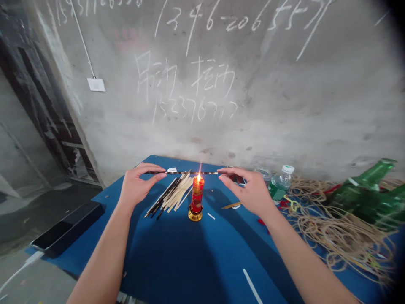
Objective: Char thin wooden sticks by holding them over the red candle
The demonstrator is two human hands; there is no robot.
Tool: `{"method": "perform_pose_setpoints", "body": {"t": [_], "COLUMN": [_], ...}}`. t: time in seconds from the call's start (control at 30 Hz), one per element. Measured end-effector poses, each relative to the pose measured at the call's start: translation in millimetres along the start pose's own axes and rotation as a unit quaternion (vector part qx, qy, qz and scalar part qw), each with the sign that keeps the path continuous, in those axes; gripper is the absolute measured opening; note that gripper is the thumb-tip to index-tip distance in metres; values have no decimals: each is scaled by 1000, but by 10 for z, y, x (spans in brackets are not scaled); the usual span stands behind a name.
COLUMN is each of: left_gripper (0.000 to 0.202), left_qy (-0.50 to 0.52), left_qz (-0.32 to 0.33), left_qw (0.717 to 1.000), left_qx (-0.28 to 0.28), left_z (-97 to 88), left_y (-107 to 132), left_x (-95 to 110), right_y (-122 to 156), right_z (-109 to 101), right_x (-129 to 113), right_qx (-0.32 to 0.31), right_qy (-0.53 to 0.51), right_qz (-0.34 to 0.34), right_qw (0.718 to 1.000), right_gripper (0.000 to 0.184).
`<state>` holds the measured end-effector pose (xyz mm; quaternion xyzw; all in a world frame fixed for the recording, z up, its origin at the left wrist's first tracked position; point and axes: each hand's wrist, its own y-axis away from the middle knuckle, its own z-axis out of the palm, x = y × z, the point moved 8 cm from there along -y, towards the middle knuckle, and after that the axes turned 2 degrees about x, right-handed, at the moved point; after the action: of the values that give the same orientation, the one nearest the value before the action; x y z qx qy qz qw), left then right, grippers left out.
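A thin dark strip (182,172) is stretched level across the flame of a lit red candle (197,196), which stands upright in a gold holder (195,215). My left hand (139,181) pinches the strip's left end between thumb and fingers. At its right end, my right hand (242,185) grips it the same way. Just behind and left of the candle lies a loose bundle of pale thin strips (174,192), with several blackened ones (161,198) among them.
On the blue table (171,257), tangled tan cord (338,232), green glass bottles (363,194) and a clear plastic bottle (280,183) crowd the right side. A black box-shaped device (68,228) sits at the left edge. A grey wall (268,126) with chalk writing rises behind.
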<state>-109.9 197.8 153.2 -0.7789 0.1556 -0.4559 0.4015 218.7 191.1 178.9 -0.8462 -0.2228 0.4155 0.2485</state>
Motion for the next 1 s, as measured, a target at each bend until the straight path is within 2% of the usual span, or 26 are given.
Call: {"method": "perform_pose_setpoints", "body": {"t": [0.47, 0.77, 1.0], "left_gripper": [17, 18, 16], "left_qy": [16, 34, 60], "left_qz": [-36, -40, -20], "left_qw": [999, 999, 998], "left_qx": [6, -4, 1], "left_z": [-203, -214, -313], "left_y": [-24, -26, -28], "left_x": [-225, -241, -202], "right_y": [16, 19, 9], "right_z": [49, 57, 44], "right_x": [38, 52, 73], "right_qx": [5, 9, 15], "right_qy": [-3, 5, 5], "right_qz": [5, 4, 11], "right_qw": [1000, 1000, 1000], "right_gripper": [24, 25, 22]}}
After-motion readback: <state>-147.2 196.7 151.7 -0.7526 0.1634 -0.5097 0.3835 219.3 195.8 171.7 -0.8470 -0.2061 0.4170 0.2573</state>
